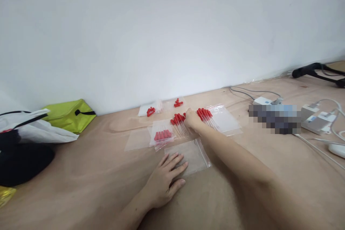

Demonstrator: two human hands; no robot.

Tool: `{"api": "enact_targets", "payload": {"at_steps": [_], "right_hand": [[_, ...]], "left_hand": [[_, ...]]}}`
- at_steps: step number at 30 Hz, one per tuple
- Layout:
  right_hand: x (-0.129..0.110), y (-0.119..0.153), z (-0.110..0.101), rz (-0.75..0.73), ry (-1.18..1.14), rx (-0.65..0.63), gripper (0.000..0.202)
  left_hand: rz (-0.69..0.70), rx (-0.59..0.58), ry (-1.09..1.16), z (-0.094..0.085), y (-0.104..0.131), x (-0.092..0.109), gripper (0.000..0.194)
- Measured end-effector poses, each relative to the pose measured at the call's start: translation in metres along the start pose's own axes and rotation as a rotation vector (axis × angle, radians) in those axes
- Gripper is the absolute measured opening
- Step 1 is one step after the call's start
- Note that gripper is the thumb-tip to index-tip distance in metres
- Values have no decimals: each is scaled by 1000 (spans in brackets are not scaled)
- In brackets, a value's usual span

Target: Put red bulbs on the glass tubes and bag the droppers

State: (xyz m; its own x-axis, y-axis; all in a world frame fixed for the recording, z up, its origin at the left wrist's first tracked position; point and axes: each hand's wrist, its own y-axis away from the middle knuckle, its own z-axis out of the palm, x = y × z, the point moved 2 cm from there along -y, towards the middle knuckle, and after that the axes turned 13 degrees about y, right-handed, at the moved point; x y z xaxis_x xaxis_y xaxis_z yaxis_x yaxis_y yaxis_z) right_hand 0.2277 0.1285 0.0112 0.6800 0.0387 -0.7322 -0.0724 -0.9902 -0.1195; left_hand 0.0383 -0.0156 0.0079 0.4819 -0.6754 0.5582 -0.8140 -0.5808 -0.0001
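My left hand (168, 179) lies flat, fingers spread, with its fingertips on a clear zip bag (192, 156) that looks flat. Farther off, my right hand (192, 119) is bent closed between two bunches of red-bulbed glass droppers. The left bunch of droppers (178, 120) touches or nearly touches its fingers, and one red bulb shows right beside them. On the other side the right bunch of droppers (205, 114) lies on a stack of clear bags (228, 120). What the right fingers hold is hidden.
Left of the droppers, a bag with red rubber bulbs (163, 135) overlaps other clear bags. Loose red bulbs (151, 111) lie on bags near the wall. A lime-green pouch (67, 115) and a black cap (25, 163) are at left; chargers (318, 122) and cables at right.
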Motion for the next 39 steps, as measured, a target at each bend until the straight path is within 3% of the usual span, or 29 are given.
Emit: {"api": "enact_targets", "payload": {"at_steps": [3,6,9,12,15,26,35,39], "right_hand": [[-3,5,-13,73,104,43,39],[4,24,-31,32,111,82,53],[27,59,-43,-53,-118,175,54],[53,94,-44,-9,-377,217,49],[66,111,-41,67,-461,304,50],[64,108,-33,60,-510,343,53],[60,112,-43,82,-486,451,49],[63,111,-41,66,-488,423,48]], "left_hand": [[14,21,19,0,0,0,43],[13,29,24,0,0,0,43],[11,34,22,-1,-1,1,43],[-7,29,7,-2,-1,3,42],[-25,12,-17,-2,-2,4,42],[-21,-1,-45,-2,-1,3,42],[-15,-19,-107,0,-3,2,42],[-12,-12,-105,-1,-2,3,42]]}}
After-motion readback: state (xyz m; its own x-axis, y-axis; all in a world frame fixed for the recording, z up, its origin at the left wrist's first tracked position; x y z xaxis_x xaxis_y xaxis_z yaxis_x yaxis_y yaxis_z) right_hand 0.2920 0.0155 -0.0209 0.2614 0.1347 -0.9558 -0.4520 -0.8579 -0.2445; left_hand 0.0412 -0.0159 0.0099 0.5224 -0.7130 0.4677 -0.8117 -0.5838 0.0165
